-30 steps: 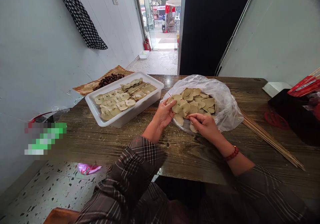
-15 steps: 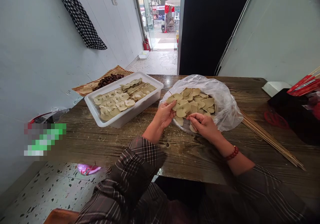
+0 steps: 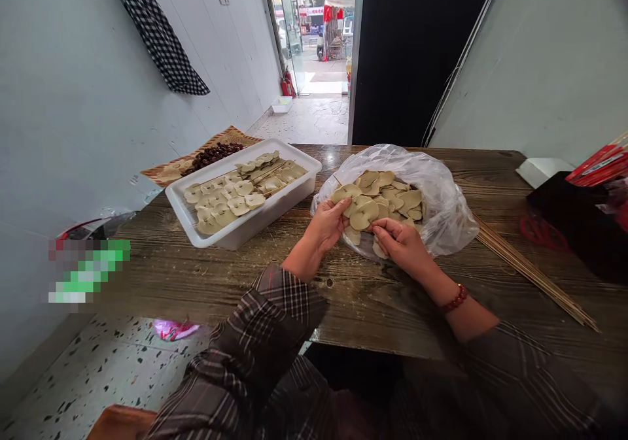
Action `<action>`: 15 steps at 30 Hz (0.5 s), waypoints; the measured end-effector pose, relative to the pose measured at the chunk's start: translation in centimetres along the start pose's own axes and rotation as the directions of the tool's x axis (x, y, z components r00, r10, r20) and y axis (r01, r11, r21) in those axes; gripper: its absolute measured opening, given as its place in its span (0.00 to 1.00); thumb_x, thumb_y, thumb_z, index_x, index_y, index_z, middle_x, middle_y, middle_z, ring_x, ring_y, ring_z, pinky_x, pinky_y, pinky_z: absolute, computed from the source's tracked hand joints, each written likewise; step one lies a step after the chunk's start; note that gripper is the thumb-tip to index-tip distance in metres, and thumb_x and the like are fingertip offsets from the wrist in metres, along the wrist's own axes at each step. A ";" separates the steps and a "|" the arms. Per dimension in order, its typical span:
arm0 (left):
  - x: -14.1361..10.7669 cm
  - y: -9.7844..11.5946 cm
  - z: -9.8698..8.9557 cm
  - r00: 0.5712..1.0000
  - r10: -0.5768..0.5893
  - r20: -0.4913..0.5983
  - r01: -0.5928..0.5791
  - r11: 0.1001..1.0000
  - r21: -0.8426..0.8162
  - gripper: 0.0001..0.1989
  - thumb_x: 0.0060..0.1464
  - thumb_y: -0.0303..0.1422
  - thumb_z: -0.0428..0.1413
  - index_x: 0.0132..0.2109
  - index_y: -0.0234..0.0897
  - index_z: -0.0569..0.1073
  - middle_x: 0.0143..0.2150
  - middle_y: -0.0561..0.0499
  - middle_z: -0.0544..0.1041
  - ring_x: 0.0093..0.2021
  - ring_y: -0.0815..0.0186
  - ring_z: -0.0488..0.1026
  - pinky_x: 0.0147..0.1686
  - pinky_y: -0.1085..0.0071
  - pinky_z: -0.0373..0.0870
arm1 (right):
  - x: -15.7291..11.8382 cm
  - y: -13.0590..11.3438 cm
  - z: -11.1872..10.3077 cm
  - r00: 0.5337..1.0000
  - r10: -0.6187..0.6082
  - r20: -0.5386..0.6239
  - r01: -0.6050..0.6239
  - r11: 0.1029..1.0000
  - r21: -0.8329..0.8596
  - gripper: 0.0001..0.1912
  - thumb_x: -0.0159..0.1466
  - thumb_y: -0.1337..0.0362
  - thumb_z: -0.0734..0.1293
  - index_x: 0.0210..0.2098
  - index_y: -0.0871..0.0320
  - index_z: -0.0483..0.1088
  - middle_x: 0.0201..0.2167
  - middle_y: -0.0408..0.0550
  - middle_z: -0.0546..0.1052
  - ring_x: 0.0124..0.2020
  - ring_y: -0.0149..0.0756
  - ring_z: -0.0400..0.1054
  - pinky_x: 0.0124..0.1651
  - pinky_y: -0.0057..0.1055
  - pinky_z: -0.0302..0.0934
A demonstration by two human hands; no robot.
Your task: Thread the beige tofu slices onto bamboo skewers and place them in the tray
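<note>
Thin beige round slices, threaded on a bamboo skewer [image 3: 364, 214], are held over the plastic bag. My left hand [image 3: 328, 223] is closed on this skewer of slices, thumb on top. The fingertips of my right hand [image 3: 398, 240] pinch together at the skewer's near end, against the edge of the last slice; the exact grip is partly hidden. Beneath and behind lie many loose beige slices [image 3: 409, 201] in the open clear plastic bag [image 3: 444, 214]. To the left, a white plastic tub [image 3: 245, 232] holds several rows of skewered slices [image 3: 230, 198].
Bamboo skewers [image 3: 537, 271] lie in a bundle on the wooden table [image 3: 206, 276], right of the bag. Dark red-brown pieces [image 3: 216, 155] rest on patterned paper behind the tub. At the right stands a black box [image 3: 564, 211] with red packets.
My right fingertips have shifted slightly right, and the front slice now sits closer to them, further toward the near end. The tub and bag stay in place.
</note>
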State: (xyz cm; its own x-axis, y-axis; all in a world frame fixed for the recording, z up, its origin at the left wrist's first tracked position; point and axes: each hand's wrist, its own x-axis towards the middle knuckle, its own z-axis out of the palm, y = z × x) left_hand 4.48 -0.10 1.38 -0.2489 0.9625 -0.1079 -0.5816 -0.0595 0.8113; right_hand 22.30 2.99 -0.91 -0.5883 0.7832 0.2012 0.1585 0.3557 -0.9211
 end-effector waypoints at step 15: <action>1.0 0.9 -2.0 0.892 0.297 0.340 -0.361 0.015 0.933 0.04 0.48 0.30 0.61 0.34 0.40 0.80 0.37 0.46 0.77 0.43 0.56 0.71 0.53 0.58 0.64 | 1.4 -0.1 -3.6 0.966 0.043 -0.256 0.007 0.981 0.192 0.19 0.62 0.49 0.65 0.38 0.60 0.73 0.17 0.39 0.65 0.17 0.26 0.53 0.21 0.27 0.46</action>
State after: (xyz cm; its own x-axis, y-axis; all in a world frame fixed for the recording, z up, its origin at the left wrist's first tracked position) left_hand 2.12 0.29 0.81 -0.1312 0.9312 0.3401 0.8033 -0.1012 0.5869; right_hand 24.24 5.89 0.67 -0.3582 0.9024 0.2396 -0.0007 0.2564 -0.9666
